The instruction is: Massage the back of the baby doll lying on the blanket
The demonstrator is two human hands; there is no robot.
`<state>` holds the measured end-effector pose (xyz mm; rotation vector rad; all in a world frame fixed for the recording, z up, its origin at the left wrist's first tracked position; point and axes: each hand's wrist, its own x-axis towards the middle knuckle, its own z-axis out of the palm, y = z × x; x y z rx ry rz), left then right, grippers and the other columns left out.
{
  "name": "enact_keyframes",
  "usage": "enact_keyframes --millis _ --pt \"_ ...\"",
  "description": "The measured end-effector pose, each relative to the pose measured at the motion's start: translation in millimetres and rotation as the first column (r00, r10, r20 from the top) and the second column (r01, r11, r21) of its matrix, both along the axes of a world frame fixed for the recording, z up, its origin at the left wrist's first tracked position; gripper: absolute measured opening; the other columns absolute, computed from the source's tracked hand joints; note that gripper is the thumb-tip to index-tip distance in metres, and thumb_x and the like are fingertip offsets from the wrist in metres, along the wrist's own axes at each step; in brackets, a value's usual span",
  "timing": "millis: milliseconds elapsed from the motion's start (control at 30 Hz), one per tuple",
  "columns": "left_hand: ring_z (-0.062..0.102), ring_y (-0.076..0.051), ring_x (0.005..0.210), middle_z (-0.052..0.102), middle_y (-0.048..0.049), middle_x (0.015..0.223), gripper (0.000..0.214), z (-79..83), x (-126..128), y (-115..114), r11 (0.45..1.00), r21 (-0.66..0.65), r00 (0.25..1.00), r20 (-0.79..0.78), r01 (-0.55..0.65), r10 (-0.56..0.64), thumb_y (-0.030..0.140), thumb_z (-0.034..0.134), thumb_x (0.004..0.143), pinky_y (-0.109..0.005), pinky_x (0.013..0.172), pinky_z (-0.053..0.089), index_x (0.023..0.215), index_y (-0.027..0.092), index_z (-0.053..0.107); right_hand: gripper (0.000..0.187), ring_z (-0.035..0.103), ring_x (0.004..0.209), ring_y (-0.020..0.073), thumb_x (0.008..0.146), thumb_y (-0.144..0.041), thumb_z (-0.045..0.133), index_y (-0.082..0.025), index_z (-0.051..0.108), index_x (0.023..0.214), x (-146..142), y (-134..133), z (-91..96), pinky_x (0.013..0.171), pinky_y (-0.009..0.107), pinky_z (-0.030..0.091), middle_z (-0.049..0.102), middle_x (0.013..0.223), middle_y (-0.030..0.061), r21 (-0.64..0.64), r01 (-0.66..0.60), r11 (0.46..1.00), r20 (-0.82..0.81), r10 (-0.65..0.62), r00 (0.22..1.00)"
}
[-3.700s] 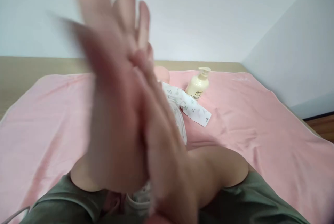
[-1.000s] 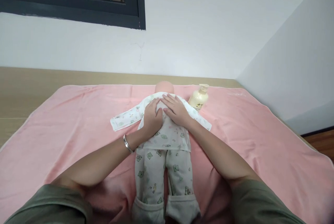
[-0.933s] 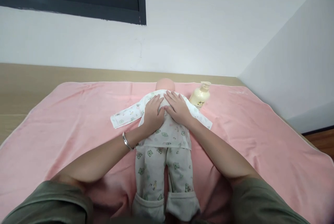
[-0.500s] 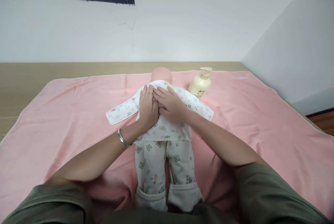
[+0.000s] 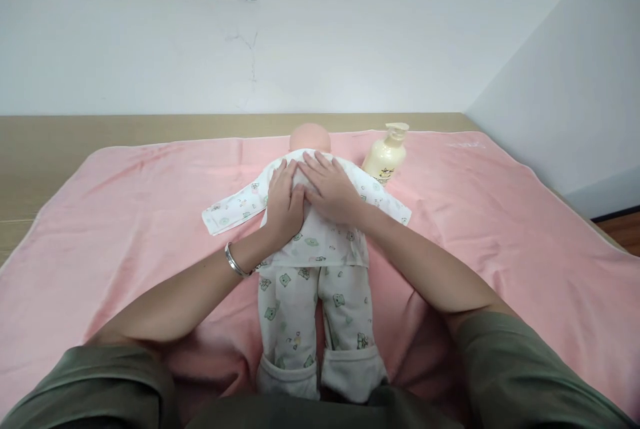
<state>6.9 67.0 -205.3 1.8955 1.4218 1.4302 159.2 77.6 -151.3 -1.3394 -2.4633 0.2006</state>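
A baby doll [image 5: 310, 138] lies face down, its head pointing away from me. It wears a white patterned top [image 5: 325, 249] and matching trousers [image 5: 287, 316] with covered feet. My left hand [image 5: 286, 202], below a silver bangle [image 5: 235, 260], rests flat on the left of the doll's upper back, fingers stretched out. On the right of the back lies my right hand [image 5: 333, 190], flat with its fingers somewhat spread. The two thumbs come close together at the middle. Neither hand grips anything.
A cream pump bottle [image 5: 385, 157] stands tilted just past the doll's right sleeve. Under everything spreads a pink blanket [image 5: 150, 216] over a wooden surface [image 5: 30, 149]. A white wall [image 5: 350, 36] rises behind, and another wall closes the right side.
My right hand has shifted slightly outward and up on the doll's back, its fingers now more spread. The left hand stays almost in place. The view has tilted slightly.
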Motion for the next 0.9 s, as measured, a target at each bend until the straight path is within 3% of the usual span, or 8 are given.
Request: enact_keyframes --millis 133,267,400,533,633,700,800,900 --pt "0.035 -0.027 0.156 0.046 -0.0115 0.161 0.056 3.4 2 -1 0.999 -0.052 1.000 0.005 -0.004 0.004 0.037 0.043 0.098 -0.051 0.134 0.025 0.150 0.018 0.048 0.062 0.022 0.159 0.0342 0.104 -0.036 0.033 -0.009 0.033 0.160 15 25 5.0 0.130 0.059 0.021 0.026 0.170 0.0157 -0.069 0.112 0.991 -0.033 -0.114 0.993" --pt "0.039 -0.028 0.154 0.049 -0.0125 0.159 0.055 5.0 1 0 0.996 -0.087 0.999 0.041 -0.006 0.010 0.032 0.045 0.094 -0.053 0.133 0.025 0.147 0.016 0.051 0.062 0.030 0.155 0.0423 0.104 -0.032 0.032 0.000 0.035 0.157 -3 -13 -1.8 0.126 0.061 0.025 0.034 0.164 0.0267 0.055 0.252 0.966 0.014 -0.253 0.967" --pt "0.046 -0.027 0.149 0.056 -0.0132 0.153 0.050 6.4 0 1 0.998 -0.060 0.998 0.056 0.001 0.002 0.030 0.042 0.095 -0.052 0.131 0.031 0.141 0.016 0.056 0.055 0.024 0.157 0.0406 0.102 -0.024 0.035 -0.013 0.043 0.156 -17 -43 -6.6 0.128 0.066 0.019 0.035 0.167 0.0129 0.164 0.063 0.985 0.016 -0.067 0.998" --pt "0.051 -0.027 0.144 0.059 -0.0127 0.149 0.051 7.1 1 2 0.997 -0.070 0.998 0.063 -0.025 0.030 0.027 0.045 0.092 -0.052 0.129 0.036 0.142 0.018 0.055 0.054 0.033 0.156 0.0261 0.103 -0.019 0.027 -0.020 0.049 0.152 -1 -11 -3.8 0.131 0.060 0.017 0.045 0.162 0.0038 0.086 -0.128 0.988 -0.037 0.131 0.991" --pt "0.049 -0.027 0.146 0.057 -0.0118 0.151 0.055 6.3 2 2 0.997 -0.072 0.998 0.036 -0.040 0.043 0.024 0.049 0.088 -0.051 0.130 0.035 0.142 0.018 0.055 0.051 0.033 0.156 0.0285 0.104 -0.026 0.031 -0.017 0.051 0.150 14 21 -2.2 0.129 0.057 0.024 0.042 0.164 0.0083 0.031 -0.023 0.999 -0.089 0.026 0.996" --pt "0.048 -0.028 0.147 0.057 -0.0107 0.152 0.055 5.5 2 3 0.997 -0.064 0.999 0.030 -0.040 0.042 0.024 0.050 0.088 -0.051 0.130 0.034 0.142 0.019 0.056 0.053 0.033 0.155 0.0329 0.104 -0.027 0.031 -0.012 0.049 0.151 16 26 -2.2 0.127 0.057 0.028 0.039 0.164 0.0142 0.033 0.099 0.995 -0.077 -0.096 0.992" --pt "0.048 -0.028 0.147 0.057 -0.0101 0.151 0.053 5.2 1 3 0.997 -0.073 0.998 0.050 -0.025 0.029 0.025 0.049 0.089 -0.053 0.130 0.034 0.142 0.020 0.056 0.056 0.034 0.153 0.0381 0.104 -0.027 0.029 -0.006 0.044 0.153 5 2 -2.6 0.124 0.060 0.030 0.039 0.163 0.0205 0.098 0.141 0.985 0.011 -0.143 0.990" --pt "0.049 -0.027 0.146 0.058 -0.0112 0.151 0.050 7.3 0 1 0.997 -0.073 0.996 0.086 0.003 0.004 0.027 0.047 0.092 -0.052 0.129 0.035 0.141 0.019 0.056 0.055 0.028 0.156 0.0382 0.103 -0.024 0.032 -0.010 0.042 0.155 -11 -33 -2.6 0.126 0.065 0.023 0.037 0.166 0.0144 0.166 0.020 0.986 0.069 -0.032 0.997"
